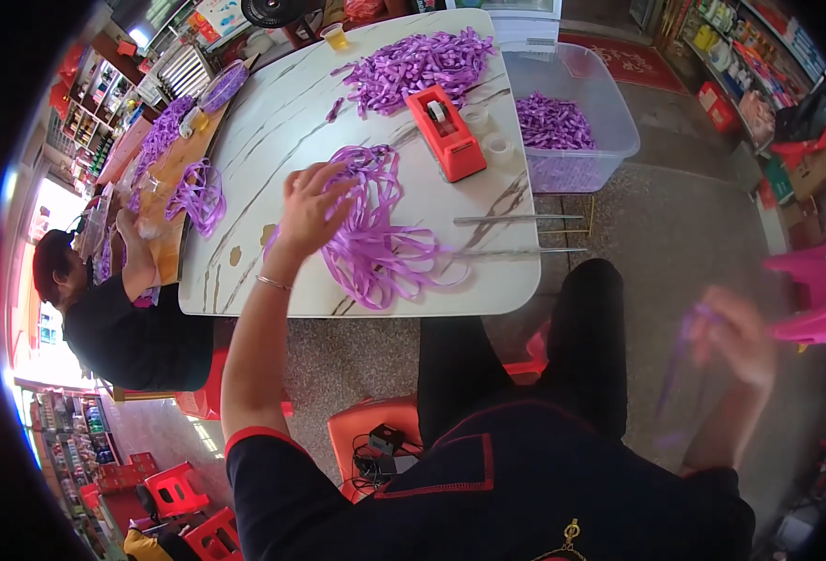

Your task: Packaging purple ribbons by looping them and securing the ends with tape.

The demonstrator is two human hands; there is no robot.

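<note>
Purple ribbon strips [375, 245] lie heaped on the white table [272, 122]; the left hand [312, 208] paws them, fingers spread. At four o'clock, the blurred right hand [735, 337] seemingly pinches one strip; separating another comes next.

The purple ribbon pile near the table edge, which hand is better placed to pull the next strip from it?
Left. The left hand is already on the ribbon pile on the table, while the right hand is off to the side, away from it, holding a blurred ribbon strip.

one head-worn fisheye view looks steeply down, close over the table [272, 122].
</note>
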